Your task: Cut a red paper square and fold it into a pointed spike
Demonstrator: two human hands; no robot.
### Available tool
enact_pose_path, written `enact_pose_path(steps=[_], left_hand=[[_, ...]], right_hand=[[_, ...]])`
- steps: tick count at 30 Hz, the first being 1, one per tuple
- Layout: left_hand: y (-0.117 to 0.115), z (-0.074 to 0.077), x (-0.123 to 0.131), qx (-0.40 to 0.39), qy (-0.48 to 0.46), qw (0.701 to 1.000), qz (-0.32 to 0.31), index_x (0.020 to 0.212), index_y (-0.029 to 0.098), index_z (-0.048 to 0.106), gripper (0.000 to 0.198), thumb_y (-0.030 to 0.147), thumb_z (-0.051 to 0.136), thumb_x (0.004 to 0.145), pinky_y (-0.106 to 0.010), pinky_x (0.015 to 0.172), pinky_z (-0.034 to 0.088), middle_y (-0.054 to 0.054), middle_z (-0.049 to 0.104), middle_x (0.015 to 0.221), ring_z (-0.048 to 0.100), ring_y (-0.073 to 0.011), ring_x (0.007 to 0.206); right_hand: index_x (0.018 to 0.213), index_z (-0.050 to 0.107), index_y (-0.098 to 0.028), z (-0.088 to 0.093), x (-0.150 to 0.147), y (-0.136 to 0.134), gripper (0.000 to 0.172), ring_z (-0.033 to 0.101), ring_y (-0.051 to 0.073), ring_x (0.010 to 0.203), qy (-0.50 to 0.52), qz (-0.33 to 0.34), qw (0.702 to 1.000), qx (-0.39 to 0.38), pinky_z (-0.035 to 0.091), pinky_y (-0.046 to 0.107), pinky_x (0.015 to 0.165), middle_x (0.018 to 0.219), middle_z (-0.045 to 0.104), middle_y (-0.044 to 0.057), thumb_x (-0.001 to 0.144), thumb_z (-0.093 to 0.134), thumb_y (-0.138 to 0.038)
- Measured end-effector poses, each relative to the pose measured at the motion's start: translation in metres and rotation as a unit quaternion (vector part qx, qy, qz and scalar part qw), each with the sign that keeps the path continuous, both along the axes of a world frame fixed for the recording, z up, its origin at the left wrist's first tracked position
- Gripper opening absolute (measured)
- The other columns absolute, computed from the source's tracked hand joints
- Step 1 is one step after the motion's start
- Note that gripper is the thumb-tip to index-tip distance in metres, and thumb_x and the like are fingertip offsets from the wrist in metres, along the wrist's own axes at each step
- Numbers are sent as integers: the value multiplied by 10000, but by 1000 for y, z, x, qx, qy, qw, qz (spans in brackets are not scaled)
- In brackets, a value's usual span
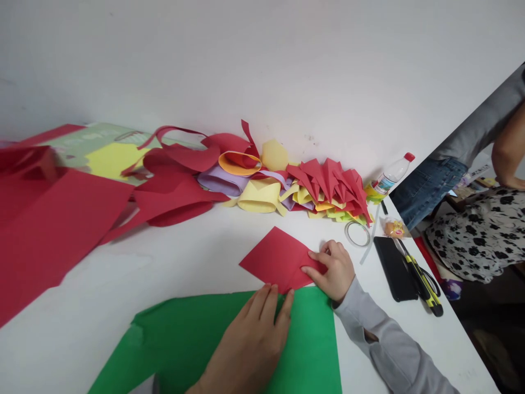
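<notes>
With the left hand (254, 334), over green paper sheet (197, 323), touching near corner of diamond-shaped red paper (275, 256) with tips of extended, close-set fingers and slightly separated thumb; unable to tell pinching from pressing. With the right hand (335, 271), touching right side of same paper with thumb and forefinger, tips slightly apart, other fingers curled; pinch likewise not determinable. Position of red paper: flat on white table (197, 260), between both hands, near corner at the far edge of green sheet. Behind, near wall: rolled yellow paper piece (259, 196), pile of folded red paper pieces (328, 178). To the right: tape roll (346, 234), plastic bottle (390, 176) with red cap, wrapped snack (394, 227), black phone (392, 268) beside yellow-and-black scissors (430, 298).
</notes>
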State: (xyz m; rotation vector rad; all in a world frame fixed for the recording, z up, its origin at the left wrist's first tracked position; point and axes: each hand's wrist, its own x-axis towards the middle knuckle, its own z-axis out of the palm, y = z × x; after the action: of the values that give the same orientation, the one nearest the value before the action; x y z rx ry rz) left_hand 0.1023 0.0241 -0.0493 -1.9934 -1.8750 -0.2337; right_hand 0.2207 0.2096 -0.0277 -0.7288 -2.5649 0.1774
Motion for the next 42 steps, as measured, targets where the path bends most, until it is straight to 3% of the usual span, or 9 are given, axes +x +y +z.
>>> enact_pose_path(steps=[4,7,11,14,21,29,32,38,42], left_hand=[[6,13,-1,5,-1,1000,4,1130,56,679,356,164,406,929,-438,789,543,-189,698,968,652,-305,913],[8,18,-4,14,-10,1000,6,1099,70,694,347,165,409,925,-431,786,534,-159,700,901,648,-288,866],[12,14,-11,59,-16,997,-39,1072,42,695,385,179,357,949,-446,894,500,-196,692,1088,627,-311,1038],[15,12,-17,52,-23,994,-98,1084,35,688,407,177,322,976,-413,933,485,-189,689,1137,620,-285,1082],[17,12,-24,33,-55,987,-146,1141,62,676,354,204,402,969,-384,1083,375,-169,670,1218,564,-249,1206],[18,8,-37,-8,-48,979,-198,1131,87,691,350,133,473,861,-384,1075,404,-148,675,1224,570,-253,1209],[17,9,-37,-22,-49,980,-191,1134,76,689,359,126,480,846,-390,1075,410,-167,636,1282,548,-266,1241],[17,8,-38,-38,-37,980,-193,1076,81,719,350,123,455,849,-398,1074,421,-171,629,1291,530,-267,1266],[18,8,-38,-32,-39,979,-197,1031,84,737,328,120,481,831,-389,1068,438,-166,643,1271,544,-271,1253]], right_hand=[[1007,758,-217,1,0,-2,375,511,224,845,-8,-5,1000,-6,439,360,768,880,558,73,808,692,-528],[1030,748,-215,4,0,-6,507,508,237,859,-19,-10,1000,-1,422,374,768,906,558,80,747,698,-632],[1065,727,-209,8,1,-14,667,502,256,871,-45,-23,998,22,382,392,757,935,567,92,668,681,-743],[1103,709,-211,10,1,-18,712,498,266,885,-62,-30,997,34,358,396,756,965,581,103,660,661,-767],[1145,686,-206,13,2,-20,699,511,287,928,-80,-31,996,18,352,421,783,1006,583,114,700,637,-743],[1168,659,-246,9,4,-26,604,498,326,1067,-65,-55,996,-10,341,494,894,1164,562,133,719,681,-650],[1225,621,-265,10,12,-18,602,476,347,1136,-77,-80,994,-19,314,533,955,1225,538,146,734,691,-605],[1381,484,-281,16,34,8,809,443,376,1211,-124,-149,979,-61,331,561,968,1313,491,178,681,765,-574],[1373,500,-321,15,38,14,733,436,371,1233,-135,-145,976,-95,366,534,940,1323,492,164,718,761,-523]])
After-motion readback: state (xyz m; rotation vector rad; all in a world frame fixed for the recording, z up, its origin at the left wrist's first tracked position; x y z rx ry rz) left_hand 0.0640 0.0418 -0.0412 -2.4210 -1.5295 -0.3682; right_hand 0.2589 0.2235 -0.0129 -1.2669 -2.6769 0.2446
